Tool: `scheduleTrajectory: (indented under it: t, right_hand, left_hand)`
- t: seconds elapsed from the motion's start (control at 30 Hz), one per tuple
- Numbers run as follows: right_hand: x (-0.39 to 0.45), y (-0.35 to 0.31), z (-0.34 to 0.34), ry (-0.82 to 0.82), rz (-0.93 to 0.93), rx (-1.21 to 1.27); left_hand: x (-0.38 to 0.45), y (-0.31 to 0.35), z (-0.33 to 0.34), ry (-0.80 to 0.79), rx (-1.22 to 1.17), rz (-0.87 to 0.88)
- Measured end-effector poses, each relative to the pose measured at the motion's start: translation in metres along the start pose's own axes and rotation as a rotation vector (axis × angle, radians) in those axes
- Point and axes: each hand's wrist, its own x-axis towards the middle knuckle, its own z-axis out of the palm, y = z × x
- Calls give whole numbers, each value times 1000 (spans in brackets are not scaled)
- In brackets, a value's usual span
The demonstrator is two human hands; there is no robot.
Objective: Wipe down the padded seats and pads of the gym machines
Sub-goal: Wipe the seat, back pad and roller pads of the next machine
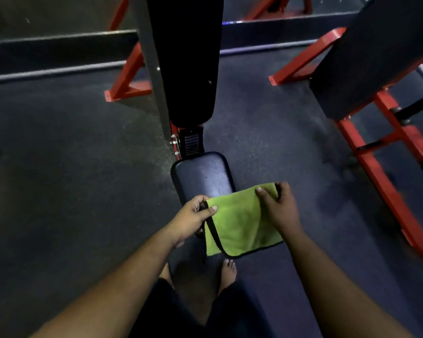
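Observation:
A green cloth with a black hem (239,223) hangs stretched between both hands over the near end of a dark padded seat (203,176). My left hand (193,215) pinches the cloth's left top corner. At the right top corner my right hand (279,208) grips the cloth, fingers curled over its edge. The seat's near part is hidden behind the cloth. Above the seat rises a long black back pad (188,59), tilted upward.
A second black pad (371,57) on a red frame (386,152) stands to the right. Red frame feet (127,91) sit left of the back pad. Dark rubber floor surrounds the bench. My bare feet (227,274) stand just below the cloth.

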Motion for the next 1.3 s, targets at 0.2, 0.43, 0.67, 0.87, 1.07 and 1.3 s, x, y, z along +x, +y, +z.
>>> scheduleTrajectory:
  t: [0.2, 0.43, 0.67, 0.87, 1.07, 1.3]
  right_hand:
    - [98, 55, 110, -41, -19, -578]
    - [60, 143, 213, -315, 54, -781]
    - [127, 150, 221, -247, -193, -777]
    - [217, 117, 238, -339, -418, -800]
    - [98, 178, 177, -453, -399, -751]
    - [234, 112, 246, -452, -487, -741]
  left_hand:
    - [108, -66, -7, 317, 752, -88]
    - [196, -120, -28, 537, 941, 62]
    - [231, -148, -17, 694, 1040, 134]
    - [241, -161, -17, 731, 1173, 155]
    - [238, -154, -14, 716, 1213, 111]
    - [242, -163, -17, 750, 1228, 169]
